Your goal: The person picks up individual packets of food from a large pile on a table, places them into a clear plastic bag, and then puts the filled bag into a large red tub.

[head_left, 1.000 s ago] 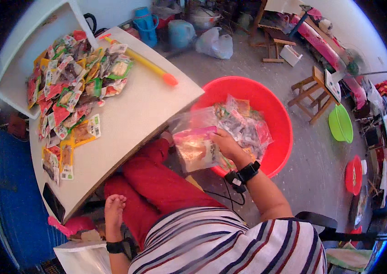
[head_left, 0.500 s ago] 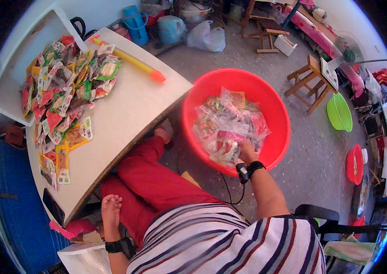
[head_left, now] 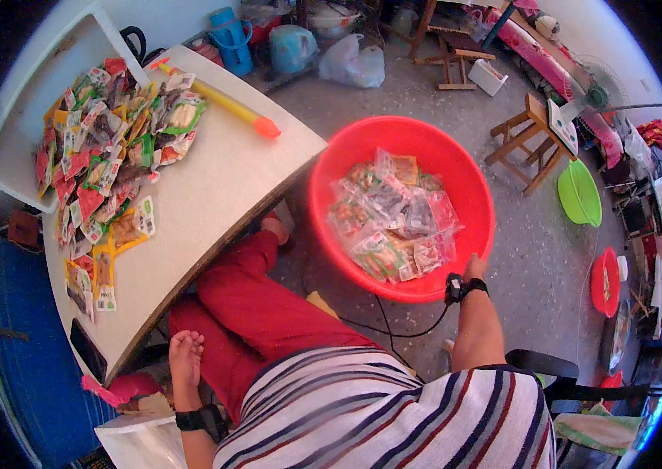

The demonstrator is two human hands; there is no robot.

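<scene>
A large red basin (head_left: 481, 195) stands on the floor right of the table. Several clear plastic packs of food (head_left: 417, 211) are heaped in it, one with pale, greenish contents lying on the near side. My right hand (head_left: 475, 268), a black strap at its wrist, is closed on the basin's near right rim; some fingers are hidden. Beside my left thigh, my left hand (head_left: 186, 356) is raised with its fingers curled in and nothing visible in them. On the white table (head_left: 213, 180) lies a big pile of small snack packets (head_left: 112, 148).
A yellow tube with orange ends (head_left: 225, 102) and a phone (head_left: 88, 352) lie on the table. Black cable (head_left: 393, 332) runs along the floor near the basin. Further right are a wooden stool (head_left: 530, 141), a green basin (head_left: 579, 191) and a small red basin (head_left: 604, 281).
My right hand has come away from the packs inside the basin and moved right to its rim. The pinkish pack it was at no longer shows on top. My left hand stays beside my thigh.
</scene>
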